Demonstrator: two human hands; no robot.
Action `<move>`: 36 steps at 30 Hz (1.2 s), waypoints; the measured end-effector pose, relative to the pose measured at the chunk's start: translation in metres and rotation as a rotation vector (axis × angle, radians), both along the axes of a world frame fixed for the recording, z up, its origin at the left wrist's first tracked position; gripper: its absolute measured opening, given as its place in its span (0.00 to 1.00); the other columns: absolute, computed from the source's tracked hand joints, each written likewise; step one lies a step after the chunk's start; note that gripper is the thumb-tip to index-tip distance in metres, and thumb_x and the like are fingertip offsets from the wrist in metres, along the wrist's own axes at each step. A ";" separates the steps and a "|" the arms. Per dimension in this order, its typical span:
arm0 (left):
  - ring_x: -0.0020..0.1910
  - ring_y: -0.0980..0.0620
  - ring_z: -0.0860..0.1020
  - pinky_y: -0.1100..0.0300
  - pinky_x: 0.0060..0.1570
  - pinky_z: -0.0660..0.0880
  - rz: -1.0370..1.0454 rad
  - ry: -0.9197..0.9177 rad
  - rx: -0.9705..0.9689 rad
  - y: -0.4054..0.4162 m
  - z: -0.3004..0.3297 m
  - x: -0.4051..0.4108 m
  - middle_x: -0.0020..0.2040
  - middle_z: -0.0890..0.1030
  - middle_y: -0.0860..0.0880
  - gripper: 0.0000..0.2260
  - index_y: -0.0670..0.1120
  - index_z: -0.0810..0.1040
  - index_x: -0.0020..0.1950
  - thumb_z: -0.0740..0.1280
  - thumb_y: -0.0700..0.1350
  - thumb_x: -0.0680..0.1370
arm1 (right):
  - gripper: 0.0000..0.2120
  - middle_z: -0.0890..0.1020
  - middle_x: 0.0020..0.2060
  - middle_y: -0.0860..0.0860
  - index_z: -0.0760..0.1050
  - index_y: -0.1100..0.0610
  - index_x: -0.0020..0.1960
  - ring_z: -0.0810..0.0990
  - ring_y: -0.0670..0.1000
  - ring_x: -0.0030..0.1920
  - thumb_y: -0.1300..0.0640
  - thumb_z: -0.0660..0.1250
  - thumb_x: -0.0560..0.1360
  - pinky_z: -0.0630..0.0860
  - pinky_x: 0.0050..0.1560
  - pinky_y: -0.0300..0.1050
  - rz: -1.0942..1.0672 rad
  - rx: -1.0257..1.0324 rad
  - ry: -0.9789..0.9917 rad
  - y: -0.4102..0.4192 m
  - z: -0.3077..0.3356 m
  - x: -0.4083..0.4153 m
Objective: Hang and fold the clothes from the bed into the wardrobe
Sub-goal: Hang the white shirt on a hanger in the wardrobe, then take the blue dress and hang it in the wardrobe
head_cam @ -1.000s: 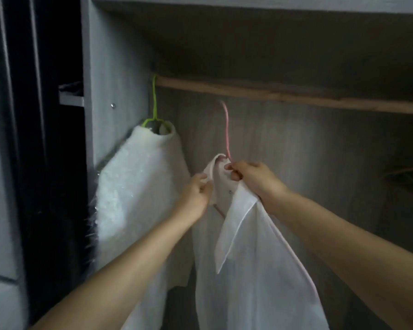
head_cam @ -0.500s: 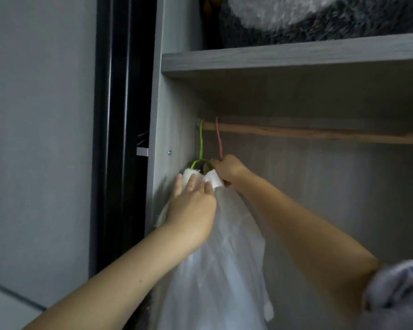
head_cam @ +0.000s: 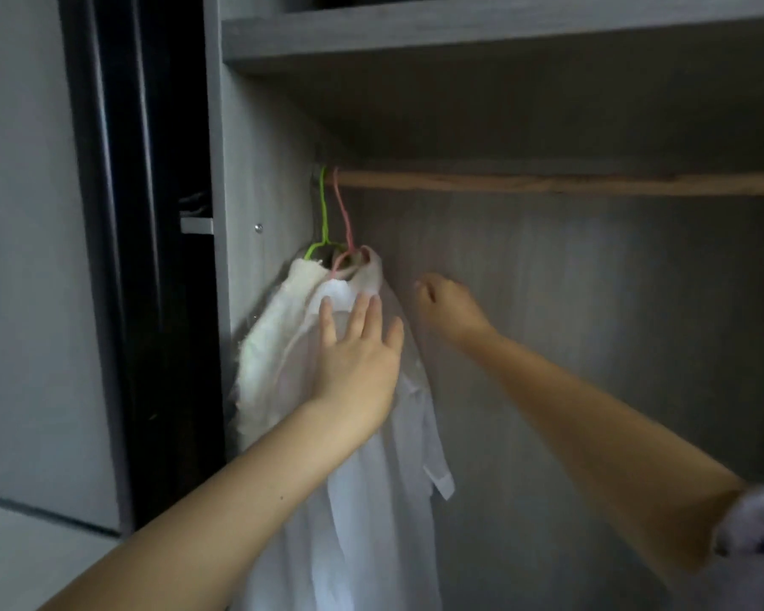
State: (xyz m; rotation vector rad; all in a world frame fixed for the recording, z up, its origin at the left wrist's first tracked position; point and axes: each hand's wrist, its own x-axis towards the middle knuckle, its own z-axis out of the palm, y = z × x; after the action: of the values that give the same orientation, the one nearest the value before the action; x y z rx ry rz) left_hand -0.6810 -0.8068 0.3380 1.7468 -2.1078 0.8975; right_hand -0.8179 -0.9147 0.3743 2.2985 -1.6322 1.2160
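- Pressing flat against the white shirt [head_cam: 371, 500], the left hand [head_cam: 356, 359] has its fingers straight and spread slightly apart, fingertips just below the collar; the forearm reaches up from the lower left.
- Beside the shirt, the right hand [head_cam: 448, 308] hangs in the air with fingers loosely curled, holding nothing and apart from the cloth; its forearm runs in from the lower right, where a bit of pale sleeve [head_cam: 755, 518] shows.
- The shirt hangs on a pink hanger [head_cam: 344, 222], whose hook sits over the wooden rail [head_cam: 548, 183] at the rail's far left end. The thin, smooth fabric drops past the bottom of the view, one cuff sticking out on the right.
- Just left of it, touching, a fluffy white top [head_cam: 274, 328] hangs on a green hanger [head_cam: 324, 213], close against the wardrobe side wall [head_cam: 261, 147].
- To the right of both garments the rail is bare wood, with the grey back panel [head_cam: 614, 324] behind.
- A shelf [head_cam: 481, 33] sits close above the rail.
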 end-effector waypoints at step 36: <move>0.62 0.44 0.72 0.54 0.60 0.66 -2.036 -0.675 0.731 0.396 -0.371 -0.249 0.64 0.74 0.46 0.22 0.47 0.64 0.73 0.58 0.46 0.79 | 0.26 0.50 0.78 0.53 0.51 0.51 0.78 0.47 0.53 0.78 0.51 0.52 0.82 0.45 0.73 0.63 -1.865 1.159 -0.583 0.705 -0.421 0.011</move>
State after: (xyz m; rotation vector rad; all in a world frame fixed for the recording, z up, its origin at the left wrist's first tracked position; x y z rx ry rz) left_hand -0.9296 -0.4108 -0.0333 -1.2478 -3.0231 -0.0804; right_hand -0.8065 -0.2101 -0.0464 -0.5469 -3.4116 0.2402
